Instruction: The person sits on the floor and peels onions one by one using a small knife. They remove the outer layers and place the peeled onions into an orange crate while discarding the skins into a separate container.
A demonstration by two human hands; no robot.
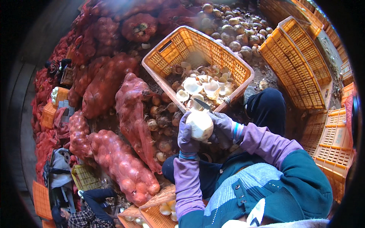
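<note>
My left hand (186, 139), in a greyish-purple glove, cups a large peeled white onion (199, 125) from the left. My right hand (223, 125), gloved the same way, grips a knife whose dark blade (202, 104) points up and left past the top of the onion. The handle is hidden in my fingers. Just beyond both hands stands an orange plastic crate (216, 58). Brown skins and cupped white onion layers (192, 85) lie inside it. Loose unpeeled onions (164, 121) are heaped to the left of my left hand.
Red mesh sacks of onions (122, 165) fill the left side. More loose onions (239, 37) cover the floor at the back. Orange crates (293, 62) lean at the right. Crates with peeled onions (165, 209) stand at lower left, near another person (88, 213).
</note>
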